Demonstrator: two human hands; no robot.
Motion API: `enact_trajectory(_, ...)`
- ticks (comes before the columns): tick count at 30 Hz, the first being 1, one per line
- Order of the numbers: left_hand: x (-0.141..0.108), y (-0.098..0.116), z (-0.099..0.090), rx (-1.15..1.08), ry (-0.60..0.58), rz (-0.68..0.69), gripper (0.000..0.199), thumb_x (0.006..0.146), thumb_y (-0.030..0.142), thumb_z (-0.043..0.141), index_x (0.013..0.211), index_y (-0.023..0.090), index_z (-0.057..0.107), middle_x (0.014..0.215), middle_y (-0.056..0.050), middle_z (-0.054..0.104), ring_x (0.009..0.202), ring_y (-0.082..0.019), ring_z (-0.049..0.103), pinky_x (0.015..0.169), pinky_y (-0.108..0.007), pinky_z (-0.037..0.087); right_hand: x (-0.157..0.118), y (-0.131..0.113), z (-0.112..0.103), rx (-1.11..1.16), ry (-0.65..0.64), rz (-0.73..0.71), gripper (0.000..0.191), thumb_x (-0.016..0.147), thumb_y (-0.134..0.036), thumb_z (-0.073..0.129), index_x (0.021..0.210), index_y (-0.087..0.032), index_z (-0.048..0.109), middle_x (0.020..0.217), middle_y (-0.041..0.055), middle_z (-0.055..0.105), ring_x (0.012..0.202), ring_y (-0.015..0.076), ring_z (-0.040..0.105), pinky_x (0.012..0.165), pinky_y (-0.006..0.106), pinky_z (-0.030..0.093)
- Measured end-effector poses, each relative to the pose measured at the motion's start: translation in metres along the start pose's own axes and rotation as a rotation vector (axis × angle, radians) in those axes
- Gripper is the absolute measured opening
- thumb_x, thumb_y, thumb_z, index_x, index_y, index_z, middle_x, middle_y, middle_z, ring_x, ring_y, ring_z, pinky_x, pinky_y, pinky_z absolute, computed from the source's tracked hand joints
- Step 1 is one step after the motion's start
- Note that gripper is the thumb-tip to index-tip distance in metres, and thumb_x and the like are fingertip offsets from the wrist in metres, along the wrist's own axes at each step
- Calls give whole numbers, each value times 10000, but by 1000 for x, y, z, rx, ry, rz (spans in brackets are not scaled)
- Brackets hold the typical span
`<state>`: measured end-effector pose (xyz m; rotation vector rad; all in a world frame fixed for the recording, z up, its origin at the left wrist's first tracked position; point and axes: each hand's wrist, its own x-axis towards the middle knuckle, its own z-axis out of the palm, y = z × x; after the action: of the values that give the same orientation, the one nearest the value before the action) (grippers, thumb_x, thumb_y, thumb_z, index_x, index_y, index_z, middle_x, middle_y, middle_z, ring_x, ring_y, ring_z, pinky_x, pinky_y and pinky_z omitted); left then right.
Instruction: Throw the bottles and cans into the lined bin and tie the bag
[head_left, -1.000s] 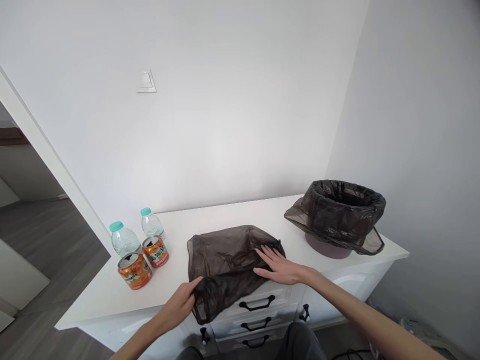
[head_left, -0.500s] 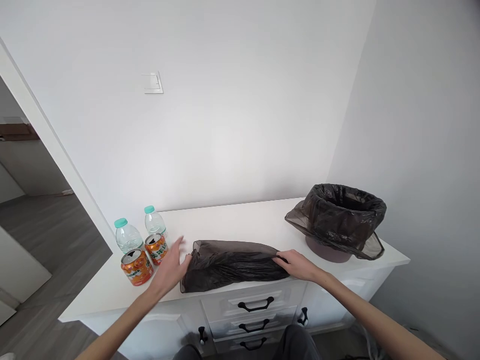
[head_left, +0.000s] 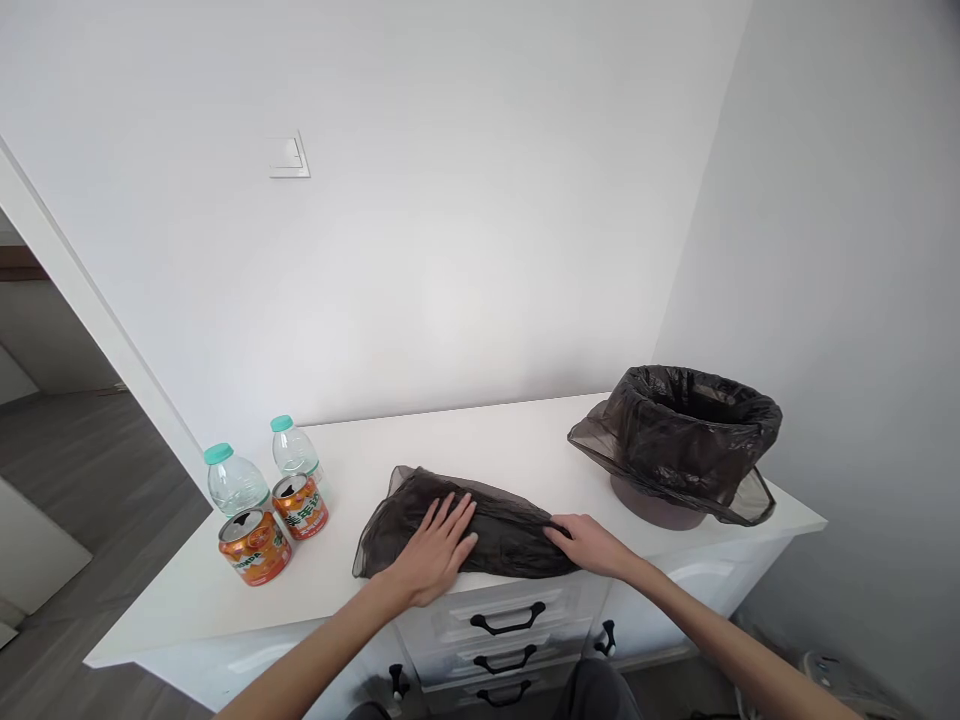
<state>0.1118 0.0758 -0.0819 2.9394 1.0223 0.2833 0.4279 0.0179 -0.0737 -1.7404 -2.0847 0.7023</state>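
Note:
A black plastic bag [head_left: 510,535] lies flattened and wrinkled near the front edge of the white cabinet top. My left hand [head_left: 439,550] rests on its left part, palm down with fingers spread. At the bag's right end, my right hand [head_left: 581,543] pinches the plastic between closed fingers. To the right stands a round bin [head_left: 652,505], lined with another black bag [head_left: 682,455] whose edges hang over the rim.
Two orange cans [head_left: 255,546] [head_left: 300,506] stand at the left of the cabinet top [head_left: 172,600]. Behind them are two clear bottles with teal caps [head_left: 236,482] [head_left: 295,450]. A wall with a switch [head_left: 288,156] rises behind; black-handled drawers [head_left: 508,620] are below.
My left hand has moved right from the bag's left end onto its surface, fingers now flat. The bag's left part has shifted and lies flatter. My right hand keeps its hold.

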Motion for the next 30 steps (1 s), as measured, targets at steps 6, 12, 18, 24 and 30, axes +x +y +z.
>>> enact_trajectory(6, -5, -39, -1, -32, -38, -101, 602, 1100, 475, 255, 1657, 253, 204, 1721, -70, 224, 1598, -305, 152, 1281, -557, 176, -66, 7, 19, 471, 212, -75, 338, 949, -592, 554, 1019, -275, 650, 1013, 63, 707, 968, 273, 647, 894, 393, 514)
enact_trajectory(12, 2, -41, -20, -89, -159, 156, 559, 1106, 391, 267, 1656, 331, 187, 1722, 21, 222, 1606, -246, 116, 1309, -483, 124, -108, 35, 55, 1117, 218, 360, 673, 800, -831, 589, 1220, -307, 625, 1234, 114, 650, 1199, 339, 616, 1057, 519, 485)
enact_trajectory(18, 2, -20, -22, -63, -5, 164, 569, 1103, 364, 302, 1657, 263, 215, 1717, -33, 249, 1599, -234, 160, 1317, -458, 115, -100, -8, 57, 1363, -213, 301, 579, 825, -769, 655, 1041, -233, 697, 1000, 79, 717, 844, 217, 675, 670, 310, 498)
enact_trajectory(24, -21, -24, -2, -94, -58, -20, 585, 1097, 505, 260, 1644, 297, 259, 1715, -18, 248, 1597, -290, 160, 1288, -533, 191, -90, -61, 50, 1230, -341, 280, 569, 841, -741, 668, 871, -173, 641, 649, 24, 659, 598, 157, 600, 569, 267, 412)
enact_trajectory(30, -34, -42, 2, -137, -41, -46, 604, 1081, 547, 295, 1642, 326, 263, 1717, 1, 238, 1598, -293, 159, 1291, -537, 172, -119, -84, 58, 1446, -430, 306, 508, 833, -640, 757, 712, -156, 660, 659, 45, 659, 656, 141, 614, 668, 245, 462)
